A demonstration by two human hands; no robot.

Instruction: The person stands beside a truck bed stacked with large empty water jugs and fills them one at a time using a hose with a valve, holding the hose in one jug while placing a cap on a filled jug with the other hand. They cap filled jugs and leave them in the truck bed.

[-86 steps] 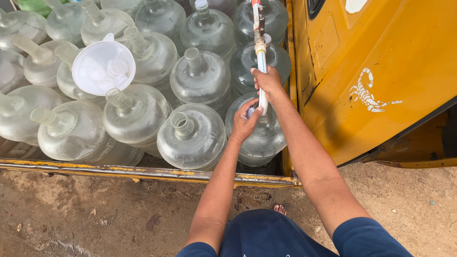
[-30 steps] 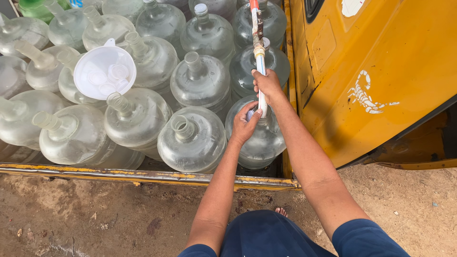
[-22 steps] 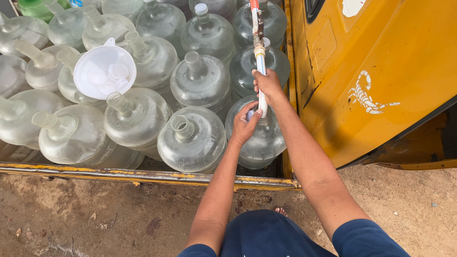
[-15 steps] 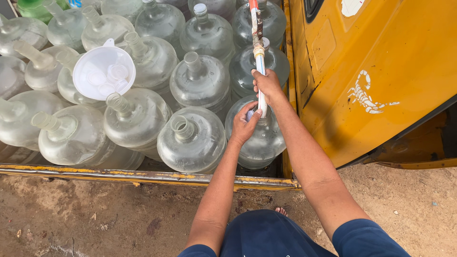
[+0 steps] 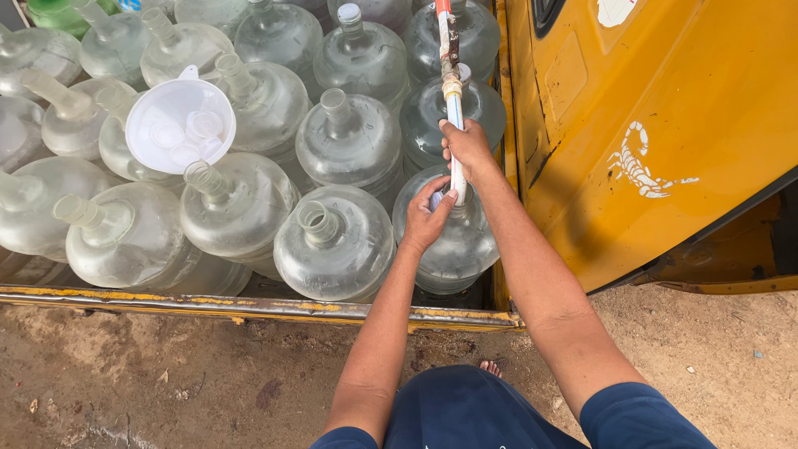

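Observation:
My right hand [image 5: 469, 148] grips a white pipe [image 5: 454, 112] that comes down from above and ends at the mouth of a large clear water jug [image 5: 462, 246] at the near right of the truck bed. My left hand [image 5: 426, 218] is wrapped around that jug's neck, just under the pipe's end. The jug's mouth is hidden by both hands. Another clear jug [image 5: 334, 245] stands right beside it on the left.
Several clear water jugs [image 5: 235, 208] fill the truck bed, one with a white funnel [image 5: 179, 125] holding caps. A yellow metal rail [image 5: 249, 306] edges the bed. The yellow vehicle body [image 5: 665, 125] stands to the right. Dirt ground [image 5: 166, 382] lies below.

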